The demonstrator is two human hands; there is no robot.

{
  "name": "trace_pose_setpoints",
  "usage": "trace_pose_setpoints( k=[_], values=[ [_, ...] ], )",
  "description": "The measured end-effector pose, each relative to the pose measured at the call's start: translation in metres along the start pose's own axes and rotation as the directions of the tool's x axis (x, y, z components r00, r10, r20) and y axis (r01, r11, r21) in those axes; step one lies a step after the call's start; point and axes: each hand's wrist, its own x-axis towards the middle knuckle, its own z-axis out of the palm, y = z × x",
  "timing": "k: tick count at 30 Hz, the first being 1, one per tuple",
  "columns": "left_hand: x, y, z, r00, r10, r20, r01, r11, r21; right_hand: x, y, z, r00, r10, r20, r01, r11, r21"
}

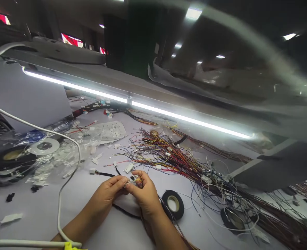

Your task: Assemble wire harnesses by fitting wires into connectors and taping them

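— White worktop (39, 211), cluttered. Nearest first: how do the hands stand?

— Right hand (146, 194) closed round coloured wires (139, 181). Left hand (109, 187) meets it, thumb and fingertips pinched on a small pale piece (129, 181) at the wires' end. Too small to make out what it is.

— Lie of the wires?

— Low centre, over the worktop. Exposed length is short and runs crosswise, from the right grip toward the left fingertips. Neither hand clearly nearer; the thumbs almost touch. Rest of the run partly hidden by the right hand.

— Around them?

— Tape roll (180, 208) flat, just right of the right wrist. Connector (129, 168) just beyond the fingertips, untouched. Plug (92, 171) off to the left, its dark lead (108, 174) running toward the left hand.

— Farther out?

— Big wire bundle (179, 159) to the right, loose ends fanning leftward. Clear bags (72, 152) and a printed sheet (113, 131) left of that. Light tube (190, 119) slants across the back. Past it, dimness and ceiling lamps (193, 14); detail blurred.
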Motion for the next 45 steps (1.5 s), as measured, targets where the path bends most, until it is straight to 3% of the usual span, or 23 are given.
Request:
trace_pose_setpoints(
  k=[6,11,15,23,30,38,45],
  values=[
    [0.003,-0.007,-0.002,1.0,-0.001,-0.002,0.001,0.998,0.065,0.0,0.002,-0.007,0.999,-0.025,0.04,0.023,0.999,0.039],
    [0.004,-0.008,-0.003,1.0,-0.005,-0.013,0.006,0.999,0.037,-0.004,-0.004,-0.008,0.976,-0.215,0.007,0.214,0.967,-0.136],
    [0.004,-0.005,-0.007,0.999,-0.052,-0.012,0.051,0.995,-0.088,-0.006,-0.006,-0.009,0.953,-0.303,-0.027,0.295,0.941,-0.168],
    [0.005,-0.01,-0.01,0.993,-0.118,0.028,0.121,0.972,-0.199,-0.003,0.003,-0.008,0.949,-0.308,-0.069,0.29,0.938,-0.192],
    [0.005,-0.011,-0.012,0.993,-0.086,0.078,0.1,0.975,-0.198,-0.004,-0.001,-0.007,0.956,-0.289,-0.055,0.268,0.934,-0.237],
    [0.004,-0.018,-0.008,1.0,-0.013,-0.019,0.011,0.993,-0.114,-0.004,0.001,-0.006,0.949,-0.313,-0.026,0.292,0.909,-0.296],
    [0.002,-0.019,-0.011,0.999,-0.038,-0.009,0.037,0.994,-0.103,-0.004,0.001,-0.008,0.951,-0.303,0.059,0.307,0.911,-0.276]
  ],
)
